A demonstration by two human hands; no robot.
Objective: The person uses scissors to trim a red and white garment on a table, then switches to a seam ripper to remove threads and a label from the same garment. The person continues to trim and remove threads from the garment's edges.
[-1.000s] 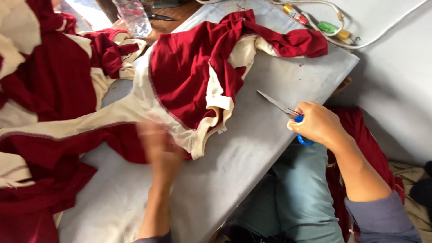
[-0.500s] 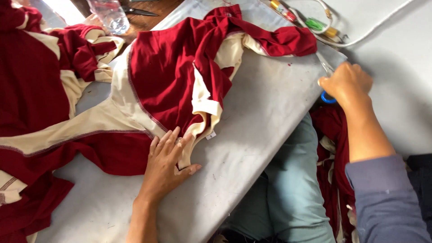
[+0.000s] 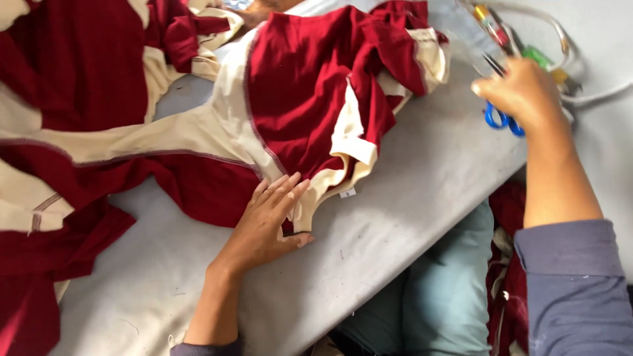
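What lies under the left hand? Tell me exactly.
The left hand lies flat on the red and cream garment, fingers at its cream edge, the heel of the hand over the grey table. Whatever fabric or tabletop sits directly beneath the palm is hidden.

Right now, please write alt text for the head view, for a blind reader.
The left hand presses flat on a red and cream garment on a grey table. The right hand holds blue-handled scissors.
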